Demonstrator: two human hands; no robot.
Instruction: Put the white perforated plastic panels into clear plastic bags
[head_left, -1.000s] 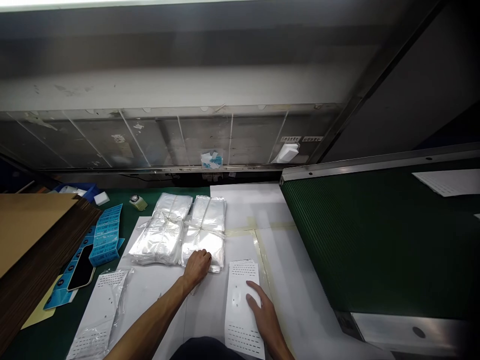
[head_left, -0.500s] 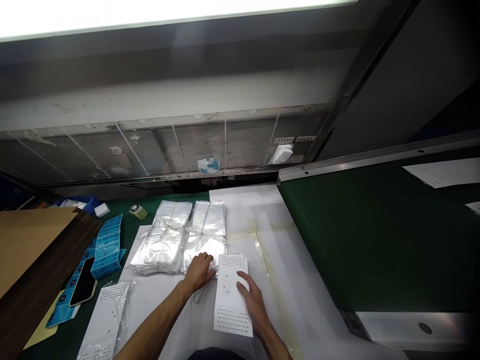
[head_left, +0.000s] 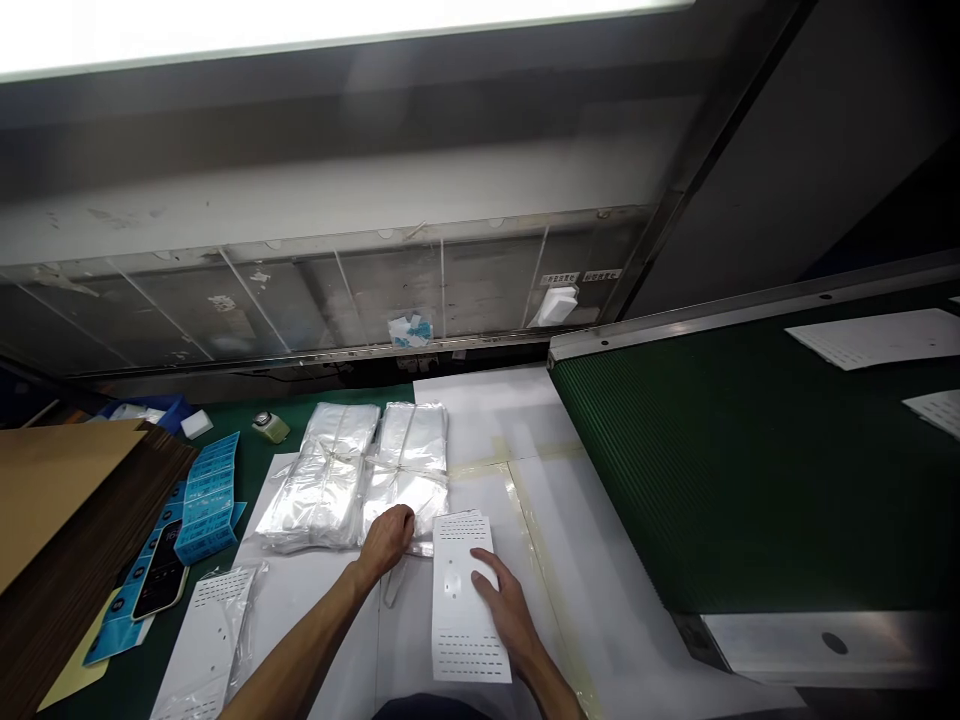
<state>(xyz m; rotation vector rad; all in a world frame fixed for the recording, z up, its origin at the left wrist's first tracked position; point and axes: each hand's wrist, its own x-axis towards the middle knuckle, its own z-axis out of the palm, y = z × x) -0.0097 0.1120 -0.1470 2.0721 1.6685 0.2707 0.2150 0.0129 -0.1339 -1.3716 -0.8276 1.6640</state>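
On white bench sheet [head_left: 585, 540]: two tied bundles of clear bags [head_left: 330, 470]; perforated white panel [head_left: 454, 625] lies at their near right corner. Right hand [head_left: 501, 600] flat, fingers spread, on panel. Left hand [head_left: 386, 535] curled at right bundle's near edge; possibly pinching, cannot tell.

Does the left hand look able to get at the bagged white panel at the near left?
Probably yes. The left hand rests on the right bundle of clear bags; the bagged white panel lies uncovered to its left, with nothing standing between them.
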